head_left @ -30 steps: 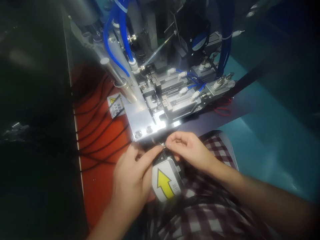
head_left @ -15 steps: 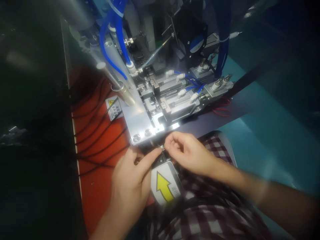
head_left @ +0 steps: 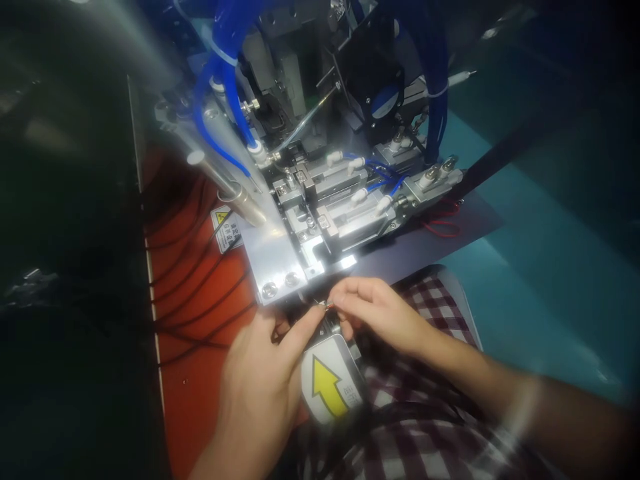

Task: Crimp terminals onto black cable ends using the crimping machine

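Observation:
In the head view my right hand is closed in a pinch, thumb against forefinger, on a small shiny part with a coppery glint. It is too small to name. My left hand reaches in from the left, its thumb stretched to the same small part and its fingers curled, partly hidden behind the thumb. Whatever its fingertips grip I cannot make out. Both hands are just below the front edge of a metal machine plate. Under them lies a white plate with a yellow arrow.
Beyond the hands stands a machine with pneumatic cylinders and blue air hoses. Black cables cross an orange-red surface at left. A warning label sits beside the plate. Checked cloth covers my lap.
The view has shifted slightly, so the machine sits a little lower left. My right hand has turned a little and its lower fingers have uncurled downward; the small part between the hands shows more clearly.

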The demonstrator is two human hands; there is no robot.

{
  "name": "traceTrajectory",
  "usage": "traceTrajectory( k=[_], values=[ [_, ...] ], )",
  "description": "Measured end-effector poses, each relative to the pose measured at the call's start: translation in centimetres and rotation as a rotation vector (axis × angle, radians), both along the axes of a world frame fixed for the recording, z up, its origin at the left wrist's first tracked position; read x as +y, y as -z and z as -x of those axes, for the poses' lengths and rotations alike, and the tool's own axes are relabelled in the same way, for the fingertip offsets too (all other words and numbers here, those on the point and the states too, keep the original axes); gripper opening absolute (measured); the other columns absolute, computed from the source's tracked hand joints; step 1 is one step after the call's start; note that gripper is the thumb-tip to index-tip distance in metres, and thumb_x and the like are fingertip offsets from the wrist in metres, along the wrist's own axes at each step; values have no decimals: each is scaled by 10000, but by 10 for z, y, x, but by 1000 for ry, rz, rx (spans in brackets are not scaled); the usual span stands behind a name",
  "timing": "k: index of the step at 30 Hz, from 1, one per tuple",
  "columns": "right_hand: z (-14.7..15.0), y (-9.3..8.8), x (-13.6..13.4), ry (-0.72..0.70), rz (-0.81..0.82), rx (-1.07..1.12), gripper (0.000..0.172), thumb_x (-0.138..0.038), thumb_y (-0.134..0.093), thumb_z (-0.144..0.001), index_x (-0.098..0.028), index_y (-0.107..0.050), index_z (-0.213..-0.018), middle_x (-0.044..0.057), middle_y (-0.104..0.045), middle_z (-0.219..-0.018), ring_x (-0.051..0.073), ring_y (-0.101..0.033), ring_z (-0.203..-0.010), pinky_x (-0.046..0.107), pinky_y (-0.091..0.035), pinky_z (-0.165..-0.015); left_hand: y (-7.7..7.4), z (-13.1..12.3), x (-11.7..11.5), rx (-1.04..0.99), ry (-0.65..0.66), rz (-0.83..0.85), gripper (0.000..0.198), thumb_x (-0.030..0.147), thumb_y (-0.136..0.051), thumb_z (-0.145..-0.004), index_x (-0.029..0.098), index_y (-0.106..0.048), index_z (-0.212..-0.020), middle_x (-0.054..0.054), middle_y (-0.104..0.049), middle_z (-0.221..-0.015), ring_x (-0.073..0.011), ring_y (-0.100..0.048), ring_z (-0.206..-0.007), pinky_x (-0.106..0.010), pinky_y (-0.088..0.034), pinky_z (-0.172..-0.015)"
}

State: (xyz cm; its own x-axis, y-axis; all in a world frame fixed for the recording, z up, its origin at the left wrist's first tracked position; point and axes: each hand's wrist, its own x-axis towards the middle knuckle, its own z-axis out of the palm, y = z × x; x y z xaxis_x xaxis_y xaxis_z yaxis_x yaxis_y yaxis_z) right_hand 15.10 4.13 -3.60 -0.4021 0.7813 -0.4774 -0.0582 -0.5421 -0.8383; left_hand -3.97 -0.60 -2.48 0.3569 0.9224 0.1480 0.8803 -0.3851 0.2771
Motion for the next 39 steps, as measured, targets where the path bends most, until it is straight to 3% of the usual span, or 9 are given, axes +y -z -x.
traceTrajectory(
  k=[4,13,19,25,30,39],
  values=[
    [3,-3,-2,50,10,-91,81,-190,-600,-818,-162,-583,-744,-50,-565,-507,104,-554,-493,217,-420,-546,2,0,0,7,0,-16,385,171,-431,-914,294,-670,-1189,-59,-503,-877,-147,-522,-699,-233,-448,-542],
    [8,1,-6,93,-41,-101,54,-150,-596,-788,-166,-575,-742,-54,-551,-530,95,-554,-499,203,-422,-515,1,0,1,-55,-3,4,381,162,-446,-913,293,-665,-1195,-49,-508,-857,-150,-516,-688,-237,-433,-537],
    [11,2,-10,102,-206,-246,95,-149,-564,-789,-187,-542,-705,-68,-501,-513,84,-460,-469,200,-333,-454,6,1,-1,-221,-15,-1,336,101,-471,-907,217,-664,-1157,-39,-534,-890,-140,-541,-752,-250,-452,-628],
    [4,0,-2,8,45,-15,116,-222,-592,-823,-158,-568,-729,-41,-576,-571,89,-551,-506,218,-415,-546,3,2,0,-96,40,-6,324,155,-461,-917,210,-662,-1165,-48,-541,-844,-167,-542,-731,-274,-455,-606],
    [-4,6,-6,122,-46,-36,141,-280,-596,-850,-142,-602,-825,-37,-581,-638,85,-574,-518,234,-446,-583,3,1,0,-93,41,-7,327,164,-436,-926,196,-666,-1157,-64,-559,-862,-175,-546,-732,-286,-465,-609],
    [6,4,-5,95,-13,-63,117,-226,-592,-831,-156,-569,-740,-49,-546,-547,90,-540,-494,218,-427,-542,5,2,0,-147,27,-29,324,127,-450,-915,206,-668,-1141,-59,-566,-875,-175,-557,-760,-281,-471,-634]
  ],
)
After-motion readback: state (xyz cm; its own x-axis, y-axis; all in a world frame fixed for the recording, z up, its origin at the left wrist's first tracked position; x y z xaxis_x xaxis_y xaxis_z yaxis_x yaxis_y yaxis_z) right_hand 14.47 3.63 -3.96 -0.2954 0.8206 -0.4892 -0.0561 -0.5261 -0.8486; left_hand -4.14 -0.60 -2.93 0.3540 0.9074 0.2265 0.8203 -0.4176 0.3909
